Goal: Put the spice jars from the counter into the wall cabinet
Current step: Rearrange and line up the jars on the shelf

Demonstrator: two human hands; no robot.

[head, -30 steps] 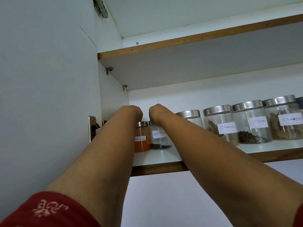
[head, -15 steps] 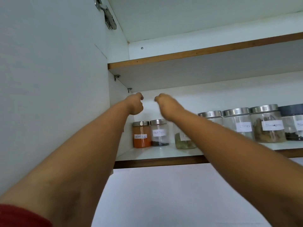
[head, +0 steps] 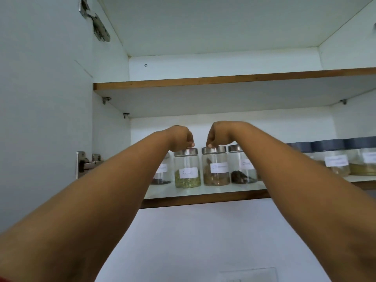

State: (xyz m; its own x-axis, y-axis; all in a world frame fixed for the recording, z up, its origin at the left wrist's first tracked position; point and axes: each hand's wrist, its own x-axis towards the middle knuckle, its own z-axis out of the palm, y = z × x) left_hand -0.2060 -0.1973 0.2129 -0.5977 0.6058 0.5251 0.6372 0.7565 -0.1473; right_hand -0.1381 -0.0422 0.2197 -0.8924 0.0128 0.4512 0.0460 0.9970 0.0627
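Hovering over shelved jars – left hand curled empty, right hand fingertips touching cinnamon jar lid

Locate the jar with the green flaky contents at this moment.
In the head view, the green-filled jar stands on the lower cabinet shelf, left of centre, just under the left hand, beside the brown-spice jar on its right.

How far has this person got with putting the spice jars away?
A row of labelled jars already stands on the lower shelf of the cabinet. In hand: the left hand is at the lid of the green-spice jar, the right hand at the brown-spice jar; whether they grip is unclear. The counter is out of view, so what remains cannot be told.
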